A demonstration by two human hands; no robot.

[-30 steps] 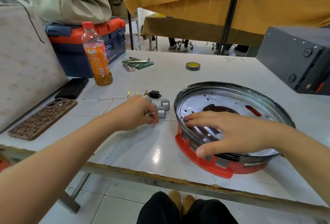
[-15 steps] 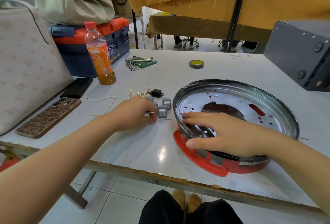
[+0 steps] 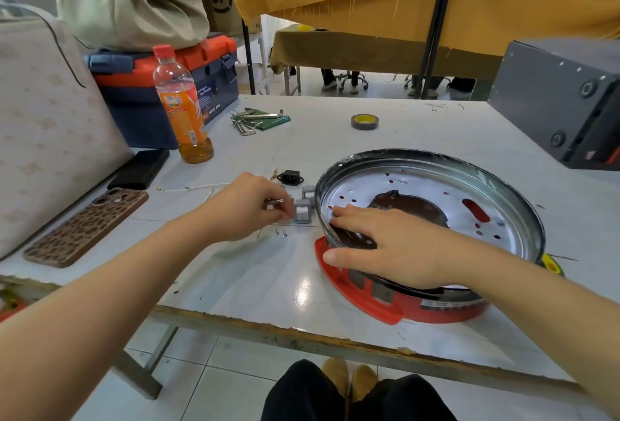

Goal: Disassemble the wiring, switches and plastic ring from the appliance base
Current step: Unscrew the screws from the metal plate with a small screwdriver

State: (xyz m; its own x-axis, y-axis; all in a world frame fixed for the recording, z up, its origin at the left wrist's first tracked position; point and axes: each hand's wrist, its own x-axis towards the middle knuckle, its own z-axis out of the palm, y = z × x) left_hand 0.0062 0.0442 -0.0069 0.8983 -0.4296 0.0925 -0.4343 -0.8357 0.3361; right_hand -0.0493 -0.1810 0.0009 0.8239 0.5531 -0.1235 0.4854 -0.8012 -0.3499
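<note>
The appliance base [image 3: 503, 199] is a round metal pan with holes, seated in a red plastic ring [image 3: 355, 296] on the white table. My right hand [image 3: 385, 246] lies over its near-left rim, fingers inside and thumb on the outside. To the left, my left hand [image 3: 248, 206] pinches a small grey switch [image 3: 273, 203] at the table surface. Two more grey switches [image 3: 303, 212] stand beside it. A black power socket [image 3: 291, 176] with short leads and a thin white wire [image 3: 191, 188] lie just behind. Two small screws [image 3: 280, 233] rest near my left hand.
A drink bottle [image 3: 183, 108], a blue and red toolbox [image 3: 141, 98], hex keys [image 3: 255, 118] and a tape roll [image 3: 364, 121] stand further back. Two phones [image 3: 87, 226] lie at the left, a grey box [image 3: 563, 98] at the right. The table's worn front edge [image 3: 302, 333] is near.
The view has shifted a little. My left hand stays at the switches with the small part between its fingertips. The right hand keeps its hold on the base rim.
</note>
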